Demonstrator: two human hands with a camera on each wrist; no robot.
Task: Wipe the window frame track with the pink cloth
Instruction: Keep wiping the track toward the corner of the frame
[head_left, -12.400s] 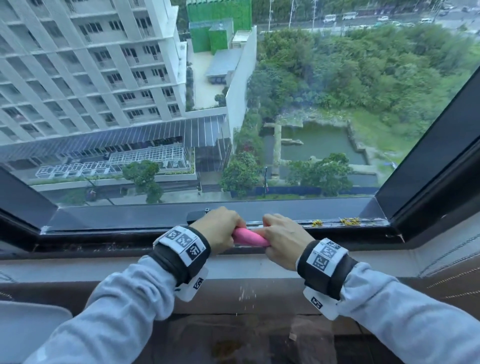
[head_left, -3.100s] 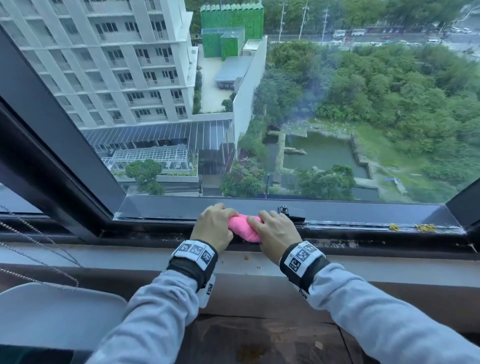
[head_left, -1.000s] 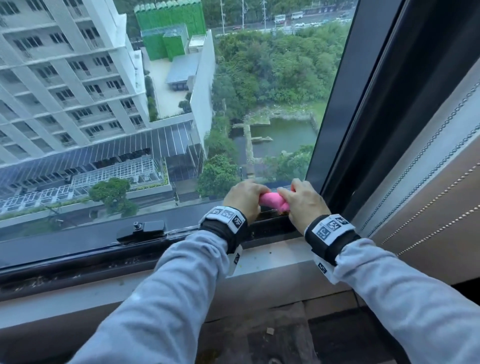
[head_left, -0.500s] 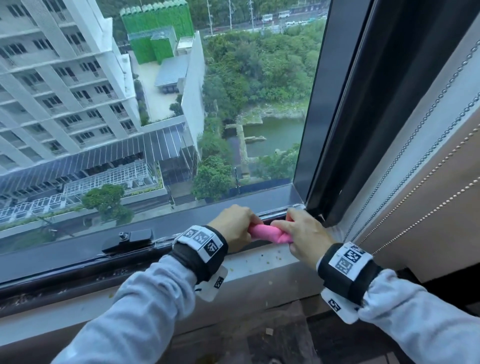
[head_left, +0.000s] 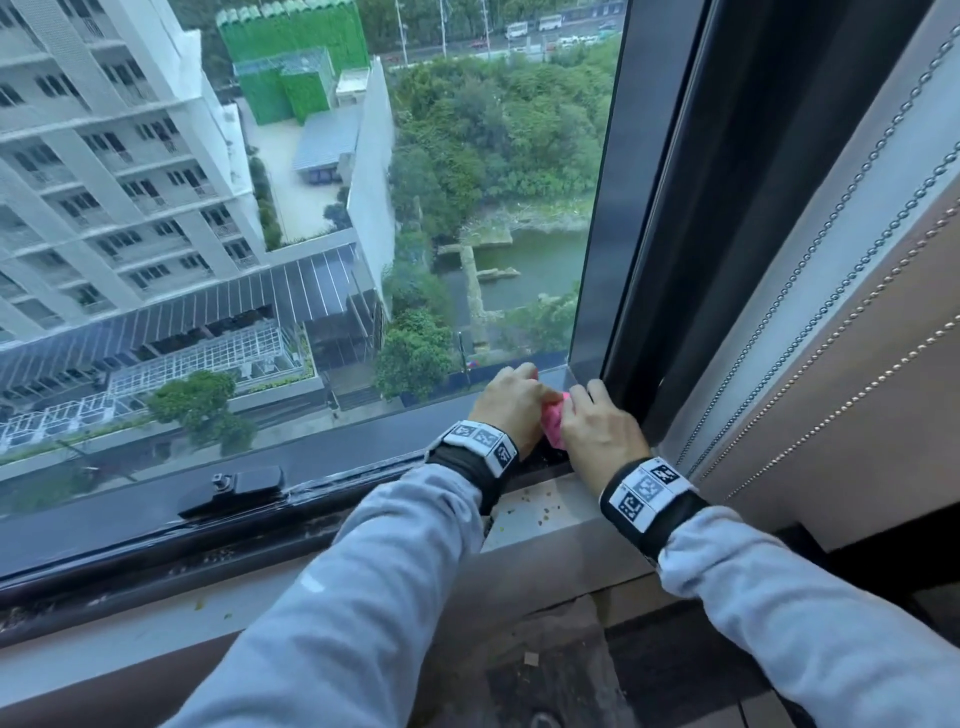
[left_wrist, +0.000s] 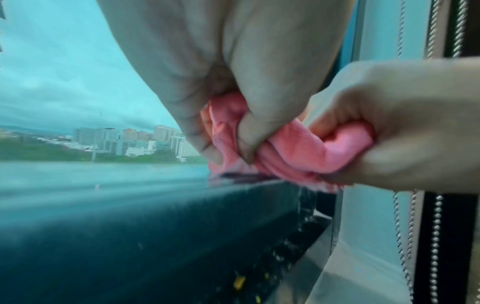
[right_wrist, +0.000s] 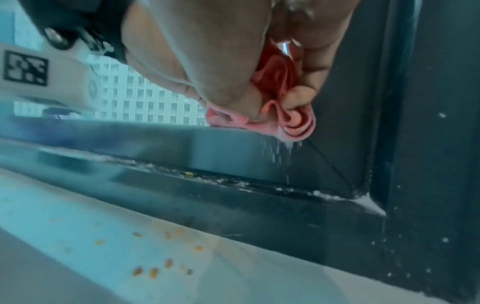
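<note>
Head view w/ both wrist views, far right corner of window. Since approx. half a second earlier, both hands lifted the bunched pink cloth (head_left: 552, 419) from the dark metal window frame track (head_left: 311, 512) up to the sash rail at the corner; droplets fell from the cloth's lower edge, so the cloth was prob. being wrung or regripped rather than dragged. Judgement: the rightward pass had reached the track's end; yellow crumbs (right_wrist: 153, 272) on the pale stone sill (head_left: 540, 514) and white residue in the corner remained, so wiping was not complete. Left hand (head_left: 511, 400): fingers curled tight round the cloth's left part, knuckles up, wrist over the track. Right hand (head_left: 597, 428): fingers & thumb pinched the cloth's right end, just beside the black vertical frame post (head_left: 670, 260). The hands were nearly touching, w/ cloth between. Black window latch (head_left: 234, 488) lay well to the left.
</note>
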